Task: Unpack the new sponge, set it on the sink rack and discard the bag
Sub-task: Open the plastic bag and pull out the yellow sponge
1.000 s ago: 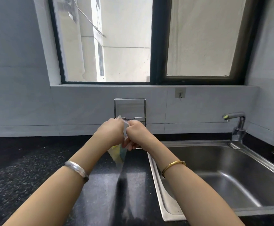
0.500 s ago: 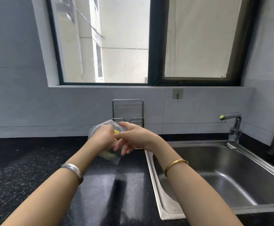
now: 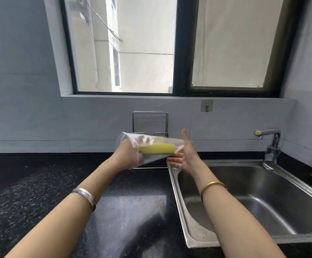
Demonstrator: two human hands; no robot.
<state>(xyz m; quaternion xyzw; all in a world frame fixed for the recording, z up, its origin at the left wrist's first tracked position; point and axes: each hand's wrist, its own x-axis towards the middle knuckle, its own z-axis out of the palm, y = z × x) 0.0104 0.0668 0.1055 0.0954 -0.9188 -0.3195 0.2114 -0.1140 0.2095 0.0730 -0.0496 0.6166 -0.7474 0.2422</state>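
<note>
A yellow sponge [image 3: 157,148] lies flat inside a clear plastic bag [image 3: 131,139] held above the black counter. My left hand [image 3: 128,157] grips the bag's left end, with the bag's mouth pointing right. My right hand [image 3: 186,155] is open, palm turned left, fingers spread beside the bag's open end; whether it touches the bag I cannot tell. The wire sink rack [image 3: 150,120] stands against the wall tiles just behind the bag, partly hidden by it.
A steel sink [image 3: 244,202] fills the right side, with a tap [image 3: 271,146] at its back corner. Black speckled counter [image 3: 40,192] spreads to the left. A wall hook [image 3: 206,106] sits below the window sill.
Both hands were pinched together on the bag's top. The bag has since turned sideways with the sponge showing, and my right hand has let go and opened at the bag's mouth.
</note>
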